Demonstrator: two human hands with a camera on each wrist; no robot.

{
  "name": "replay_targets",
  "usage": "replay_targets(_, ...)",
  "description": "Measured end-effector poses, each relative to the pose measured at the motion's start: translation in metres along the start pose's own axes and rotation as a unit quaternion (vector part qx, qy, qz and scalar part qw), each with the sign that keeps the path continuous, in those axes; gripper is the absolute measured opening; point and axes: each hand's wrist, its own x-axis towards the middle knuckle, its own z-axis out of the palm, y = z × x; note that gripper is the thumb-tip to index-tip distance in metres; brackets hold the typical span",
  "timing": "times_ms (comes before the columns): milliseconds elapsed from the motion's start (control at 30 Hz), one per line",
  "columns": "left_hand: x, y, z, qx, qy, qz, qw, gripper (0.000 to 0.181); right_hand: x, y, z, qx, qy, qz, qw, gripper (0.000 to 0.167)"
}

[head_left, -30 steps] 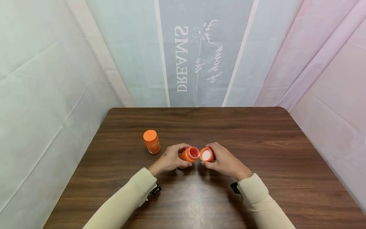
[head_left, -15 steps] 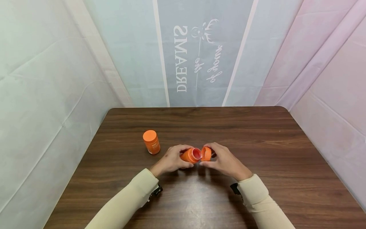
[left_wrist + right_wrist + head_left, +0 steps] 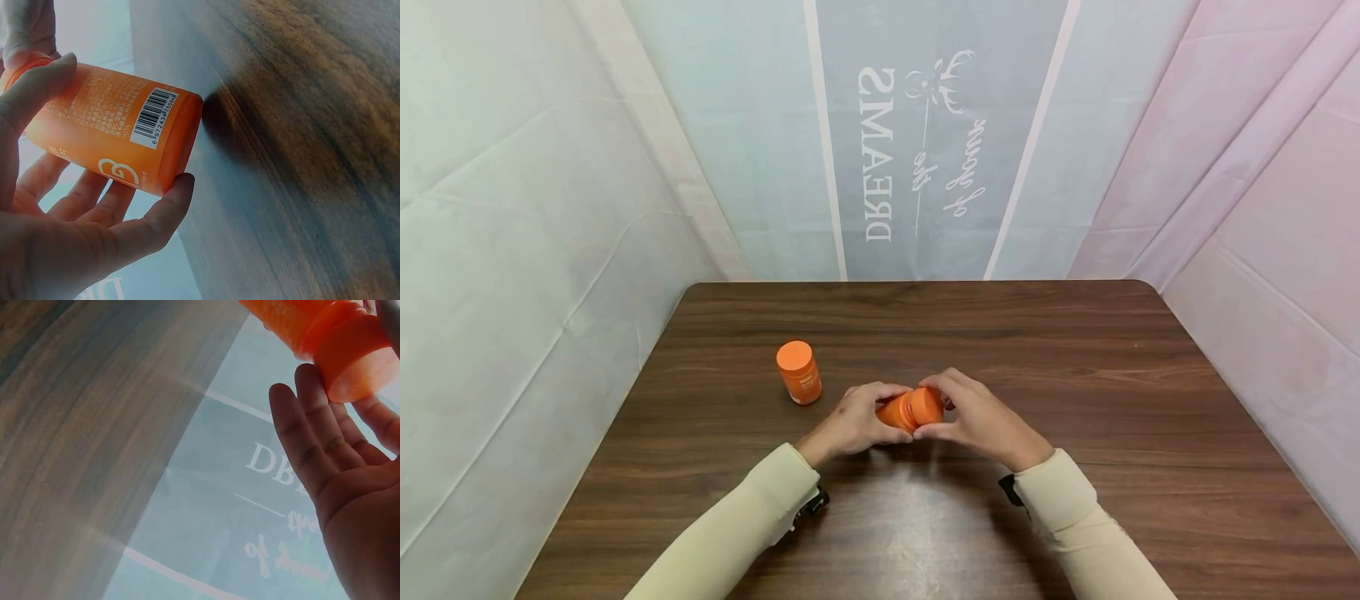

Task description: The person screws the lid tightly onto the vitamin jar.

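Note:
My left hand (image 3: 855,419) grips an orange bottle (image 3: 893,412), which tilts with its mouth end to the right. In the left wrist view, thumb and fingers wrap the bottle (image 3: 115,122), whose label carries a barcode (image 3: 154,117). At the mouth end, my right hand (image 3: 983,421) holds the orange cap (image 3: 927,406) between thumb and fingers. The cap (image 3: 359,359) sits over the bottle's neck in the right wrist view; whether it is threaded on cannot be told. A second orange bottle (image 3: 800,375), capped, stands upright to the left of my left hand.
Both hands are above a dark wood-grain table (image 3: 1037,333). Behind its far edge hangs a pale cloth backdrop (image 3: 917,167) with mirrored lettering. Light fabric walls (image 3: 535,250) close in the left and right sides.
The right hand has turned the cap over from showing its white inside and brought it left onto the bottle's mouth. The left hand has shifted slightly right; the standing bottle has stayed put.

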Motion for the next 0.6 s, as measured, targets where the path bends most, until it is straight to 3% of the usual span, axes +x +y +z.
replay_targets(167, -0.0002, -0.0001, 0.0005, 0.008, -0.002, -0.001, 1.0, 0.057, 0.0036, -0.0032, 0.001, -0.064, 0.003, -0.033, 0.9974, 0.058)
replay_targets(333, -0.0006, 0.0005, 0.0007, 0.008, 0.001, -0.002, 1.0, 0.056, 0.0052, -0.0052, 0.0015, -0.089, 0.006, -0.049, 0.9948, 0.058)
replay_targets(600, -0.0004, 0.0009, 0.0003, 0.006, 0.0, 0.0, 1.0, 0.056, 0.0081, -0.0088, 0.0043, -0.115, 0.013, -0.036, 0.9926, 0.057)
